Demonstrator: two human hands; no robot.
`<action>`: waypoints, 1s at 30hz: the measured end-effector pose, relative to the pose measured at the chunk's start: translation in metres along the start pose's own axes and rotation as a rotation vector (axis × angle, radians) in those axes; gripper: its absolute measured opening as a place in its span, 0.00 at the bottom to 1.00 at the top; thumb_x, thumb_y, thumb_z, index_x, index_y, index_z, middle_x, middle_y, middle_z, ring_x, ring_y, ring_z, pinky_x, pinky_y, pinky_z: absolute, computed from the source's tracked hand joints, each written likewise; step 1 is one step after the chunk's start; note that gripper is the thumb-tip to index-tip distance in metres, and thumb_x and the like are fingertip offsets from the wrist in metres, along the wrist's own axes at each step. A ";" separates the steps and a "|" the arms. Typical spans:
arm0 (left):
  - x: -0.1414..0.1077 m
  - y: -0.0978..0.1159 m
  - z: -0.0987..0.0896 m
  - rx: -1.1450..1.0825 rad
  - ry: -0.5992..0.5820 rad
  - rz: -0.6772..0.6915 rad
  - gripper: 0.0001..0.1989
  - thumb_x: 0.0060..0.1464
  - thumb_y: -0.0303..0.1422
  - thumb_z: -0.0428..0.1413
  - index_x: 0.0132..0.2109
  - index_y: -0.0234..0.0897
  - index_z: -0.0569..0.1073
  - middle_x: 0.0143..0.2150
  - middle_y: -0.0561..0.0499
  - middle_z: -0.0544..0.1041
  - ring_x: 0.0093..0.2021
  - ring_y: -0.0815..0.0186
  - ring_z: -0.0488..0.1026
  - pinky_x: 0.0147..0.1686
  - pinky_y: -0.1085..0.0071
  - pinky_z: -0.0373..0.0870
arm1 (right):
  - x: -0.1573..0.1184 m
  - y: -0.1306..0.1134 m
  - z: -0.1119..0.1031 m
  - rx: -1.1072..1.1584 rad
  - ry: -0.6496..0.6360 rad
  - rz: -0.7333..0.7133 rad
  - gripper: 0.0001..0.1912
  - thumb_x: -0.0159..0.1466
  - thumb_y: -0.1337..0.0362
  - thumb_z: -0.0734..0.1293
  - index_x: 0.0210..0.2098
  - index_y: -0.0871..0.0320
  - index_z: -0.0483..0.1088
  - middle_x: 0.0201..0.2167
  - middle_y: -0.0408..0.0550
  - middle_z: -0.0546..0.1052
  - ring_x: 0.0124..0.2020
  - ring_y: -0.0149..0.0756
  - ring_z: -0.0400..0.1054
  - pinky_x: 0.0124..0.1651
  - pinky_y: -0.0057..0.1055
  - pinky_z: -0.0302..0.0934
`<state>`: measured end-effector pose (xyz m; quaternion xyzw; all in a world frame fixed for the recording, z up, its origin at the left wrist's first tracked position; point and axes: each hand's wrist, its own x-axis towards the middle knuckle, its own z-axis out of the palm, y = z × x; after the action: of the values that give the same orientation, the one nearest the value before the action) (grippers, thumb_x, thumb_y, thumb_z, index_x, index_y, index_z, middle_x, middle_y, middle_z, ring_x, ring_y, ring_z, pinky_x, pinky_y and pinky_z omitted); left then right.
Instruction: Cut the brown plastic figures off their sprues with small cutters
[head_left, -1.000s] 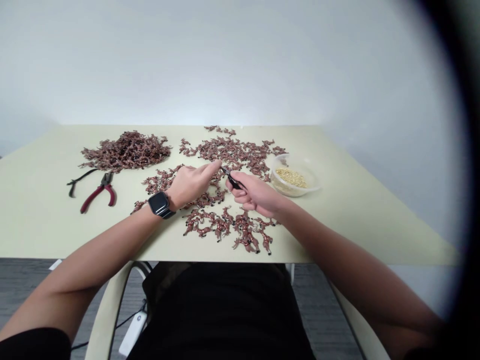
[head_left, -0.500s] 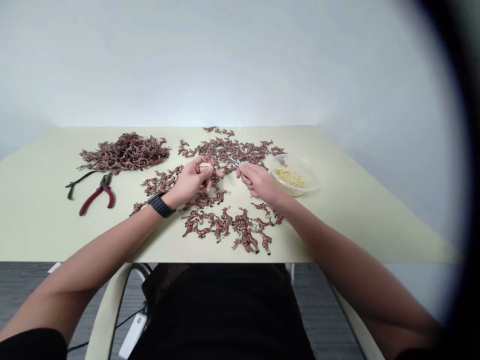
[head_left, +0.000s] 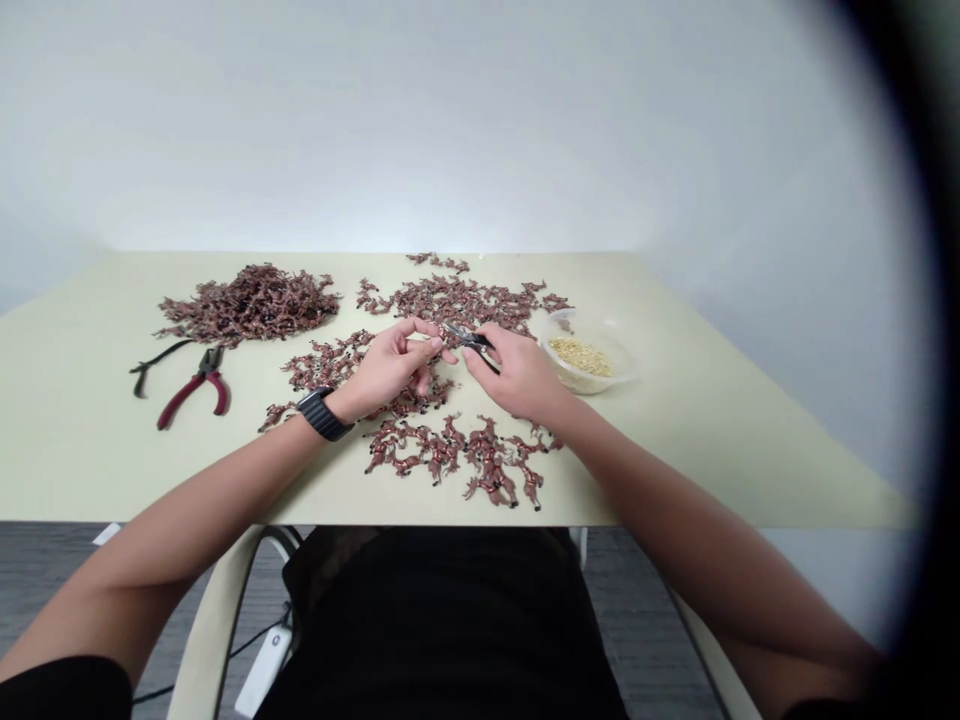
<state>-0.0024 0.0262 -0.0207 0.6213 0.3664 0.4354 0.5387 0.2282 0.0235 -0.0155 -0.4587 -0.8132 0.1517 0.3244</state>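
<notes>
Black-handled pliers point(head_left: 480, 350) are in my right hand point(head_left: 519, 372), their metal jaws pointing left to the fingertips of my left hand point(head_left: 394, 367). The thumb and index finger of my left hand are pinched together at the jaws; what they hold is too small to make out. Brown deer-shaped pieces point(head_left: 491, 465) with black tips lie spread under and around both hands. To the right of my right hand, a clear round bowl point(head_left: 621, 362) contains small gold-coloured bits point(head_left: 581, 356).
A heaped pile of brown pieces point(head_left: 251, 305) stands at the back left of the pale table point(head_left: 720, 420). In front of it lie red-handled pliers point(head_left: 196, 388) and a black tool point(head_left: 156, 366). A wall rises behind the table.
My right hand has turned and moved slightly left, and the pliers' black handles now show spread apart. Their jaws have come to my left fingertips. My left hand has shifted slightly right.
</notes>
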 end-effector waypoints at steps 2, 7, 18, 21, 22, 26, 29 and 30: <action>0.000 0.000 0.001 -0.004 -0.004 -0.001 0.18 0.64 0.44 0.63 0.50 0.36 0.69 0.44 0.43 0.85 0.19 0.73 0.74 0.20 0.75 0.69 | 0.000 0.000 0.000 -0.022 0.005 -0.009 0.16 0.73 0.49 0.60 0.41 0.55 0.66 0.32 0.48 0.73 0.30 0.38 0.63 0.34 0.35 0.48; -0.001 0.001 0.002 -0.008 -0.014 -0.009 0.16 0.65 0.43 0.62 0.50 0.36 0.70 0.44 0.43 0.84 0.19 0.72 0.74 0.19 0.75 0.67 | 0.000 0.001 0.000 -0.026 0.001 -0.023 0.16 0.73 0.49 0.60 0.40 0.55 0.66 0.31 0.47 0.73 0.30 0.38 0.63 0.34 0.35 0.48; -0.001 0.003 0.003 -0.012 -0.002 -0.007 0.17 0.65 0.44 0.62 0.49 0.36 0.70 0.42 0.44 0.84 0.18 0.74 0.73 0.18 0.77 0.66 | 0.000 0.001 0.001 -0.050 -0.012 -0.020 0.15 0.73 0.49 0.60 0.40 0.55 0.66 0.31 0.47 0.74 0.29 0.37 0.63 0.33 0.34 0.48; -0.001 0.003 0.003 -0.006 -0.004 -0.007 0.17 0.65 0.44 0.62 0.49 0.36 0.70 0.42 0.44 0.84 0.18 0.74 0.73 0.18 0.77 0.66 | 0.000 0.001 0.001 -0.053 -0.006 -0.036 0.15 0.73 0.50 0.60 0.40 0.55 0.66 0.31 0.47 0.74 0.29 0.37 0.62 0.33 0.34 0.48; -0.001 0.003 0.003 -0.004 -0.003 -0.007 0.17 0.65 0.44 0.62 0.49 0.36 0.70 0.42 0.44 0.84 0.18 0.74 0.73 0.19 0.76 0.66 | 0.000 0.002 0.001 -0.055 -0.004 -0.040 0.15 0.73 0.50 0.60 0.39 0.55 0.65 0.31 0.47 0.73 0.29 0.37 0.62 0.33 0.34 0.48; -0.001 0.001 0.003 -0.014 0.007 -0.006 0.18 0.64 0.44 0.63 0.50 0.36 0.70 0.41 0.44 0.84 0.19 0.73 0.73 0.19 0.76 0.68 | 0.000 0.003 0.003 -0.064 -0.006 -0.031 0.15 0.73 0.50 0.60 0.40 0.55 0.66 0.29 0.46 0.72 0.29 0.38 0.63 0.33 0.34 0.48; 0.000 -0.001 0.002 -0.063 0.004 -0.017 0.20 0.63 0.44 0.64 0.51 0.36 0.69 0.42 0.43 0.84 0.20 0.72 0.73 0.21 0.75 0.70 | -0.001 0.002 0.005 -0.043 -0.005 -0.012 0.15 0.73 0.49 0.59 0.42 0.54 0.67 0.29 0.46 0.73 0.29 0.39 0.64 0.33 0.34 0.48; 0.001 -0.001 0.002 -0.077 0.003 -0.017 0.21 0.63 0.44 0.64 0.52 0.36 0.68 0.42 0.43 0.84 0.20 0.72 0.73 0.21 0.74 0.71 | -0.001 0.001 0.005 -0.028 -0.010 -0.004 0.16 0.73 0.49 0.59 0.42 0.54 0.67 0.28 0.46 0.73 0.28 0.39 0.64 0.33 0.34 0.49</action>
<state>-0.0005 0.0264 -0.0220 0.5963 0.3555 0.4454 0.5654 0.2259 0.0234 -0.0207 -0.4608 -0.8178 0.1420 0.3143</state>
